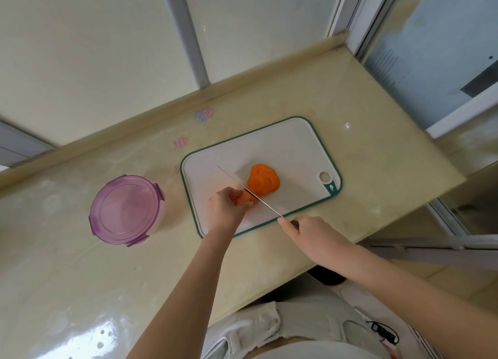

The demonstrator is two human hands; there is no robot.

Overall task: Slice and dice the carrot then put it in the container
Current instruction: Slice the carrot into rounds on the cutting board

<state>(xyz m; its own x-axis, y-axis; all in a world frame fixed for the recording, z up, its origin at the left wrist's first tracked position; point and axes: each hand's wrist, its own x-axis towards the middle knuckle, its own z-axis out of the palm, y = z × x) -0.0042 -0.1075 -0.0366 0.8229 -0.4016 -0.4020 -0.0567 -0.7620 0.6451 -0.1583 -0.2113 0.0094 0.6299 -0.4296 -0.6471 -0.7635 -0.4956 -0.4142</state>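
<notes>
A pale yellow tabletop (107, 264) carries a white board (283, 148) with a green rim, lying slantwise with its hanging hole at the right end. Left of the board and apart from it stands a round container (124, 210), its purple clip lid on. Over the board's near left part the left grip (226, 207) is closed on the carrot (246, 197), fingers curled over it and pressing it to the board, so only its orange end shows past the fingertips. At the board's near edge the right grip (310, 229) is closed round the dark handle of a knife (258, 199), one finger reaching forward to where the blade begins. The thin blade runs from that edge up and to the left across the board, tip over its middle, and lies against the carrot's exposed end. The carrot's long axis lies crosswise to the blade, its cut end pointing toward the board's right half. Just beyond the blade on that side lies a heap of round orange slices (263, 182), overlapping and near the board's centre. Behind the board, two small pastel stickers (204, 115) mark the tabletop.
</notes>
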